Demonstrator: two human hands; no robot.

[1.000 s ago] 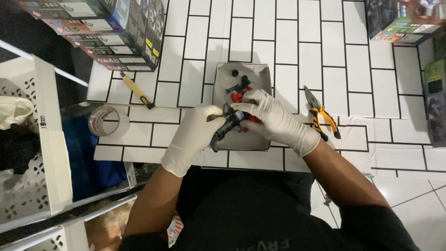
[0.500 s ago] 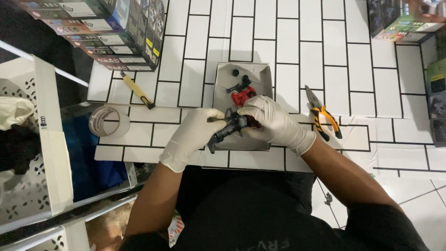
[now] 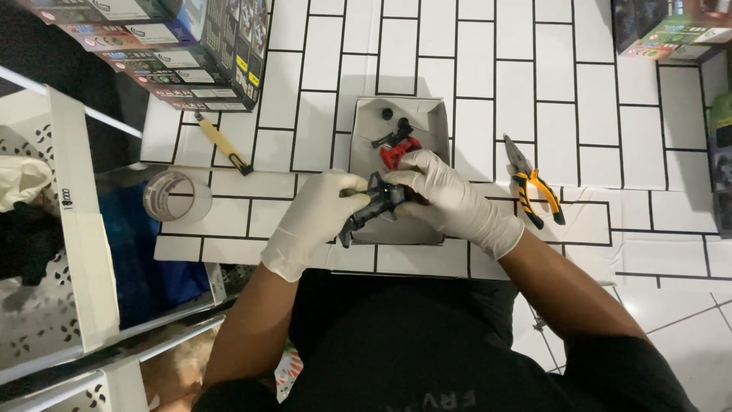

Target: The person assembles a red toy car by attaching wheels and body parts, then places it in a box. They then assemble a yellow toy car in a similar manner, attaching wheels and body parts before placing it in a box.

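Left hand: white disposable glove; fingers curled and clamped on the lower-left end of the dark grey moulded plastic part.
Right hand: white disposable glove; fingertips pinched together on the upper-right end of the same part, thumb underneath, exact contact hidden.
Held part: lifted clear of the tray, tilted, long axis running lower left to upper right, above the tray's near half.
Tray: shallow grey cardboard tray, directly below both hands, upright walls on all sides.
Loose pieces in tray: small red plastic piece, black bracket-shaped piece touching it, small black round piece apart near the far wall.
Progress, judged: one part is in hand and being worked; three pieces lie unused in the tray, so assembly appears to be at an early to middle stage.
Tools not in use: pliers with yellow-and-black handles near the right hand; yellow-handled utility knife and roll of clear adhesive tape well apart on the left.
Work surface: white tiled board with dark grout lines; its near edge lies just under the wrists, left edge just beside the tape.
Boundaries: stacked printed cartons far left, further boxes far right, white perforated plastic crate beyond the left edge.
Open room: bare tile beyond the tray and between tray and pliers.
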